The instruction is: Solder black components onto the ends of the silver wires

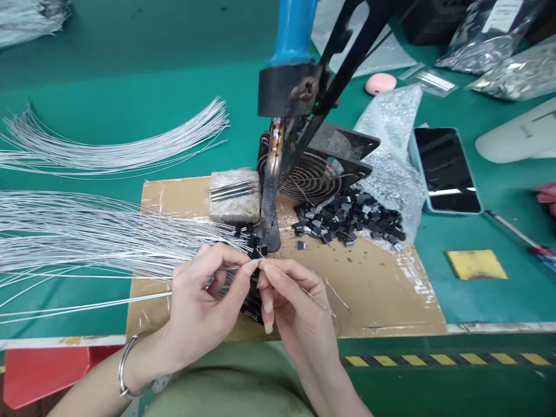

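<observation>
My left hand (208,289) pinches thin grey wires (152,296) between thumb and forefinger, over the cardboard sheet. Right against it, my right hand (297,289) is closed on the wire ends, with fine strands sticking out past its fingers on the right. The fingertips of both hands meet. Behind and partly under the hands lie small black connectors (252,304) on the wire ends. A soldering iron (271,174) with a blue handle (295,29) is clamped in a black stand just beyond the fingertips; its tip points down.
A stained block (234,202) carrying metal rods and a small fan (313,174) stand behind the hands. Loose black connectors (351,217) form a pile at right. A phone (447,168), yellow sponge (476,264) and white cup (516,136) lie further right; another wire bundle (117,150) lies left.
</observation>
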The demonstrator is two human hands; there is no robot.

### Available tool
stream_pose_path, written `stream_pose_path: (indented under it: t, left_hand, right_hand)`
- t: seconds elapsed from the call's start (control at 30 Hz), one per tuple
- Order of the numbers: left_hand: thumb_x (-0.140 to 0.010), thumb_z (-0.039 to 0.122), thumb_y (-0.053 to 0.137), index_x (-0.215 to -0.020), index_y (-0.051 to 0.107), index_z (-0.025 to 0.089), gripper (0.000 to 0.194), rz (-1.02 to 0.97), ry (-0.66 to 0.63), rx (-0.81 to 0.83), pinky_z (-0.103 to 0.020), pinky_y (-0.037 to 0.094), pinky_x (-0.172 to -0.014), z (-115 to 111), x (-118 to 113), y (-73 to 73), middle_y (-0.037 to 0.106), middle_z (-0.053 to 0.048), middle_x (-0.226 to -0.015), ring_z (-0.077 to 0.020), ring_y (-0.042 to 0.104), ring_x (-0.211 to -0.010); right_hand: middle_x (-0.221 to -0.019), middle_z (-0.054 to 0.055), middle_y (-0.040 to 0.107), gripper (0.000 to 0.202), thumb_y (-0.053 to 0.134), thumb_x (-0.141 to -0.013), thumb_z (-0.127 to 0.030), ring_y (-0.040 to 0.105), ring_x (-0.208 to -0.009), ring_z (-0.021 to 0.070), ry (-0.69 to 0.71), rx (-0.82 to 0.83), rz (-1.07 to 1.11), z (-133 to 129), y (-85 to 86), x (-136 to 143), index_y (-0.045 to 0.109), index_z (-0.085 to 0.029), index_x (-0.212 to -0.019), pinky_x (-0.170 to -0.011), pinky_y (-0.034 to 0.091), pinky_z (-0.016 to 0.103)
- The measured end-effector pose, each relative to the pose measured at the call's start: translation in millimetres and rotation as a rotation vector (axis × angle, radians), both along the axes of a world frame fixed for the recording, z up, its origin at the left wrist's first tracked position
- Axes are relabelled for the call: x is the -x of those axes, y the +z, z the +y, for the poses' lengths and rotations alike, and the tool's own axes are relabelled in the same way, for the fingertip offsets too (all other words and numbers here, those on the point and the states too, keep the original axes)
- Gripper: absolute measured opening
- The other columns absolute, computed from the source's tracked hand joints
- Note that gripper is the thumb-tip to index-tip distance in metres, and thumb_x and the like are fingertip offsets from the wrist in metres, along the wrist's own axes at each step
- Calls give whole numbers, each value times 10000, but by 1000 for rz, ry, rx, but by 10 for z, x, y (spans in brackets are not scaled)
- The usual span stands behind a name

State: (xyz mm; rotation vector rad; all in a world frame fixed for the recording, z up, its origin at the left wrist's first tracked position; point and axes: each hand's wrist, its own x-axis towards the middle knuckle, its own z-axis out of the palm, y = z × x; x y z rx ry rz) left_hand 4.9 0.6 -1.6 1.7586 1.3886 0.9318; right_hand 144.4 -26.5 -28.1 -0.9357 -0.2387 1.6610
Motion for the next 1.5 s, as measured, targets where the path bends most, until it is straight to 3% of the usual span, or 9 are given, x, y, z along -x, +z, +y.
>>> stream_pose_path:
  t: [0.33, 0.5, 0.77, 0.87, 1.0, 1.1, 1.27, 1.5]
  left_hand:
    - [-953, 107, 682, -838, 700, 210, 155, 9, -11, 9, -248, 320, -497, 0, -1, 22, 598, 61, -621, -79, 372, -509]
    - [-983, 142, 667, -874, 710, 220, 141, -10, 10, 50, -254, 356, -514, -20, -8, -19, 629, 44, -649, -92, 425, -528]
    - [-1006, 188, 661, -892, 718, 208, 129, -104, 38, 142, -255, 393, -518, -53, 10, -53, 679, 7, -717, -107, 563, -571]
    - [-985, 196, 681, -879, 723, 198, 114, -134, 55, 170, -244, 383, -504, -19, 8, -22, 679, 1, -717, -106, 556, -575]
    - [-952, 204, 706, -856, 738, 192, 102, -120, 86, 208, -238, 381, -506, 27, 4, 19, 685, -3, -710, -102, 542, -577]
    - [-946, 200, 710, -923, 766, 201, 60, -130, 78, 240, -235, 398, -522, 31, 14, 25, 730, -17, -766, -115, 592, -628]
    - [-948, 194, 711, -916, 778, 214, 78, -118, 63, 223, -243, 409, -545, 24, 34, 28, 730, -13, -781, -116, 595, -643]
    - [-944, 183, 708, -886, 783, 206, 97, -39, 37, 174, -251, 367, -514, 33, 45, 78, 674, 14, -701, -94, 462, -552]
  right_hand:
    - [-569, -15, 683, 177, 886, -808, -351, 544, -357, 67, 9, 19, -31, 13, 29, -15, 831, -205, -723, -343, 513, 139]
    - [-611, -20, 700, 136, 890, -813, -348, 552, -391, 47, -52, 22, 10, -18, 25, 57, 855, -222, -776, -362, 513, 113]
    - [-630, -4, 723, 147, 876, -826, -379, 545, -397, 74, -58, 26, -53, -34, 15, 97, 860, -234, -827, -350, 527, 169]
    - [-738, 37, 770, 210, 828, -883, -438, 622, -490, 114, -56, -19, -287, -57, -23, -57, 871, -233, -899, -374, 538, 204]
    - [-877, 45, 780, 198, 833, -884, -421, 669, -638, 133, -228, -50, -1123, -27, -144, -416, 858, -240, -959, -575, 597, 259]
    - [-823, 43, 747, 191, 805, -891, -402, 663, -703, 172, -106, -168, -1588, 56, -239, -651, 828, -223, -954, -649, 582, 306]
    - [-789, 22, 712, 142, 689, -972, -325, 606, -618, 142, 108, -389, -1694, 165, -284, -833, 776, -213, -960, -602, 527, 286]
    - [-659, -9, 619, 165, 671, -938, -325, 568, -575, 134, 209, -302, -1639, 149, -275, -895, 703, -213, -821, -580, 470, 280]
